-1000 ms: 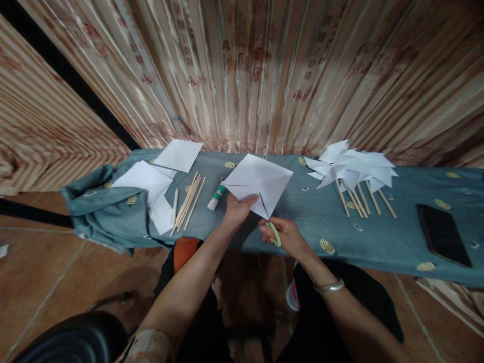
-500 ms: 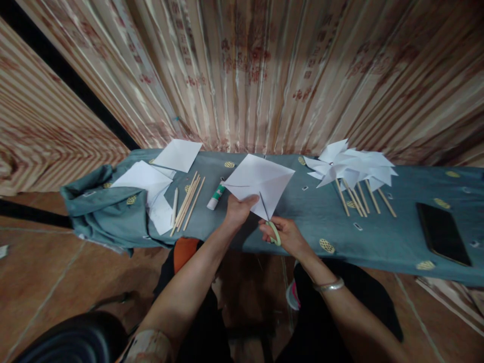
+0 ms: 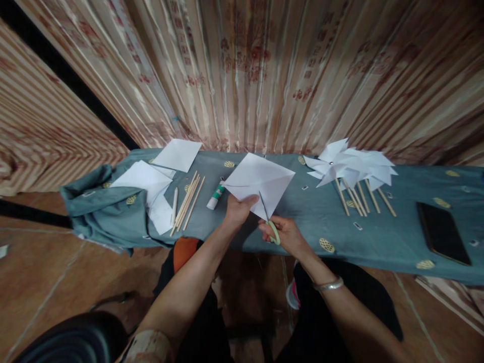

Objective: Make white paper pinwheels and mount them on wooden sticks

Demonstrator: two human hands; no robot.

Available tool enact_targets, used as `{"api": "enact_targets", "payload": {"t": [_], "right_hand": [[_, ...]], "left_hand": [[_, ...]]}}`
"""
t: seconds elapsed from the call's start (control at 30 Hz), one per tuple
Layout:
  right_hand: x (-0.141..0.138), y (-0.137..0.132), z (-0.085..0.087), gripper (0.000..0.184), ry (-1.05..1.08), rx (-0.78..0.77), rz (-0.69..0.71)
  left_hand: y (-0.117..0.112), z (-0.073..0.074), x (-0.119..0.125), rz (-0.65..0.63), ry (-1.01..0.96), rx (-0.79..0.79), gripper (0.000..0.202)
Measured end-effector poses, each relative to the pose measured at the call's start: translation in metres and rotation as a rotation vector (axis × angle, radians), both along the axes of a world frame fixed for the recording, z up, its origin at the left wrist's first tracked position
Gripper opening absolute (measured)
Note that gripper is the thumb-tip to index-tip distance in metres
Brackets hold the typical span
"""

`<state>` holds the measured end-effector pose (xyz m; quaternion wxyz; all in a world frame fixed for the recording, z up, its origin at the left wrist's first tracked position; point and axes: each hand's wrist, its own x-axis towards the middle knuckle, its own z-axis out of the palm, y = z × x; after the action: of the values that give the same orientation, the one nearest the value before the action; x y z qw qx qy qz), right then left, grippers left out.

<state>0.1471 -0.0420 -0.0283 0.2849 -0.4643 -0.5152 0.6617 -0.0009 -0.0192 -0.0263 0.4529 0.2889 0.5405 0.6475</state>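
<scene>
My left hand point(image 3: 240, 208) pinches a square sheet of white paper point(image 3: 260, 174) near its lower left edge, thumb on top. A slit runs into the sheet from its left corner. Fingers of my right hand point(image 3: 283, 233) are wrapped round the light green handles of a pair of scissors point(image 3: 274, 233). The blades lie at the paper's bottom corner and point up toward its middle. A green and white glue stick point(image 3: 217, 194) lies just left of the paper, partly covered by its left corner.
Thin wooden sticks point(image 3: 188, 201), a white pencil-like stick point(image 3: 175, 205) and white paper sheets point(image 3: 141, 177) lie on the left of the cloth-covered table point(image 3: 310, 222). Several white paper pinwheels point(image 3: 350, 164) on sticks lie to the right, beside a black phone or tablet point(image 3: 443, 233). A curtain point(image 3: 242, 75) hangs behind.
</scene>
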Motion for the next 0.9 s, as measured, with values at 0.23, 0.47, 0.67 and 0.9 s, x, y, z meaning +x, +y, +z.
{"api": "enact_targets", "payload": {"t": [0.23,0.47,0.67,0.9], "right_hand": [[0.0008,0.0007,-0.0020,0.043,0.001,0.009,-0.005],[0.0014,0.0011,-0.0045,0.043,-0.009,0.027,0.011],[0.0006,0.0013,-0.0040,0.042,-0.010,0.023,0.007],[0.0015,0.0016,-0.0059,0.040,0.004,0.043,0.003]], "left_hand": [[0.0001,-0.0007,0.0003,0.002,0.012,-0.009,0.032],[-0.0002,0.0000,-0.0001,-0.007,0.014,-0.006,0.032],[0.0004,0.0013,0.0008,0.009,-0.011,0.009,0.031],[-0.0007,0.0032,0.0006,0.002,-0.027,0.015,0.031]]}}
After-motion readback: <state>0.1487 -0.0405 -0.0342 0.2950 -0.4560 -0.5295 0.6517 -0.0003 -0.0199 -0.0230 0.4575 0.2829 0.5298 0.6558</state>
